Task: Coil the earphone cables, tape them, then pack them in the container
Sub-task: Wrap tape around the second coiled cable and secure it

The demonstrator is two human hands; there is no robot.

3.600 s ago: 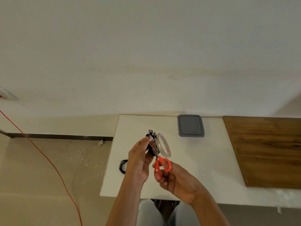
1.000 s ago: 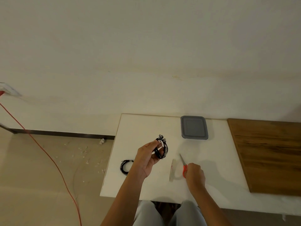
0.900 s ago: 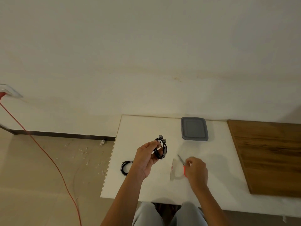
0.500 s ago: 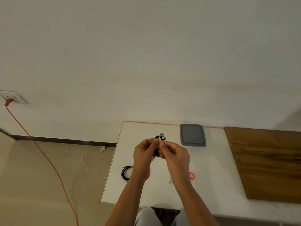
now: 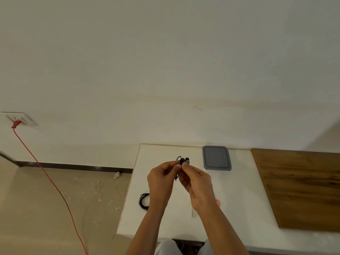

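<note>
Head view: coiled earphone cable [image 5: 182,161], black, thin, earbuds peeking above the fingertips [image 5: 184,167]. Judged light, limp and springy; best pinched across the bundled loops. Left hand [image 5: 160,183] and right hand [image 5: 196,183] clamp it together. Second black coil [image 5: 143,201] lies left of the left wrist; lidded grey container [image 5: 216,158] beyond the right fingers.

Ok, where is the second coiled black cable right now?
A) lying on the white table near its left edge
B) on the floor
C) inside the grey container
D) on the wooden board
A: the second coiled cable lies flat on the white table by its left edge, beside the left hand's wrist, while the lid is on the grey container.
</note>
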